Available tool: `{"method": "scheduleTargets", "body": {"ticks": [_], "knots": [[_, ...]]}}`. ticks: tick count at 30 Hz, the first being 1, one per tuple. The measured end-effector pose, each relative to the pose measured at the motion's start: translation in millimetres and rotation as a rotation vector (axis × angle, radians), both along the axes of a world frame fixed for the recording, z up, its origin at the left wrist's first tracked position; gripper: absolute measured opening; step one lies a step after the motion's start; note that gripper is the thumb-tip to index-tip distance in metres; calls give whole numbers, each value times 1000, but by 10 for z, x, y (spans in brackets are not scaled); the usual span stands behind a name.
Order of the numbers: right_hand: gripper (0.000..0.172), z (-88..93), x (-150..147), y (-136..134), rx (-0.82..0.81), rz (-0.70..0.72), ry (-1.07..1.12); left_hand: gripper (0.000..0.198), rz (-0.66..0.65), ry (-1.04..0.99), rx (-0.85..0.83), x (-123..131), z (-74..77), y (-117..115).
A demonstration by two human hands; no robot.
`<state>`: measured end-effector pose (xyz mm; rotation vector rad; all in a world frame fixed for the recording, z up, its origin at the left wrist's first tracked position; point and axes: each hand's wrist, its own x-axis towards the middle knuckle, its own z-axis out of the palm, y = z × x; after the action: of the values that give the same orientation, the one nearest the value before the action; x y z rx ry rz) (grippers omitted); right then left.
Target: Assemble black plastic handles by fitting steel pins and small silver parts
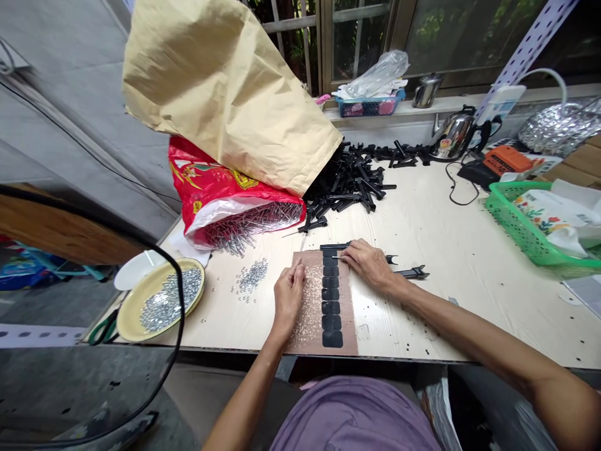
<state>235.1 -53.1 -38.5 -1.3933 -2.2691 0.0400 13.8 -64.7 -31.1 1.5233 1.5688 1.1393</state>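
My left hand (287,297) rests at the left edge of a brown board (310,313), thumb and fingers pinched together; what they hold, if anything, is too small to make out. My right hand (369,264) is closed over the board's upper right edge. From its fingertips a thin metal pin (335,257) points left, over a column of rounded black pads (332,307) on the board. A long black plastic piece (333,246) lies across the board's top, partly behind my right hand. Another black clip-ended piece (414,273) lies right of that hand.
A red bag (197,181) spills metal pins (235,235) below a large paper sack (225,81). Black plastic pieces (361,181) are heaped behind. Small clear bits fill a yellow bowl (126,310) and lie in a pile (252,275). A green basket (511,219) stands right.
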Motion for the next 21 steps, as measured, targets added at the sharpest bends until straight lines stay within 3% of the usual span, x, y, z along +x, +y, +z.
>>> {"method": "scheduleTargets", "body": {"ticks": [5, 6, 10, 11, 12, 15, 16, 21], "knots": [[28, -100, -62, -275, 44, 463, -78, 44, 18, 35, 34, 3, -71, -14], [27, -89, -50, -255, 44, 480, -81, 44, 21, 38, 37, 5, -80, -12], [25, 1, 3, -58, 9, 198, 31, 42, 47, 41, 38, 11, -106, 2], [23, 14, -2, -58, 5, 213, 34, 42, 53, 42, 37, 11, -110, 4], [25, 20, -15, -89, 2, 265, 31, 41, 59, 45, 37, 12, -114, 5], [25, 10, -64, -237, 23, 626, -60, 41, 59, 61, 45, 16, -124, 15], [25, 8, -72, -252, 27, 649, -66, 41, 54, 66, 49, 17, -127, 18], [30, 31, -45, -46, -23, 262, -6, 42, 50, 83, 53, 17, -120, 16]]}}
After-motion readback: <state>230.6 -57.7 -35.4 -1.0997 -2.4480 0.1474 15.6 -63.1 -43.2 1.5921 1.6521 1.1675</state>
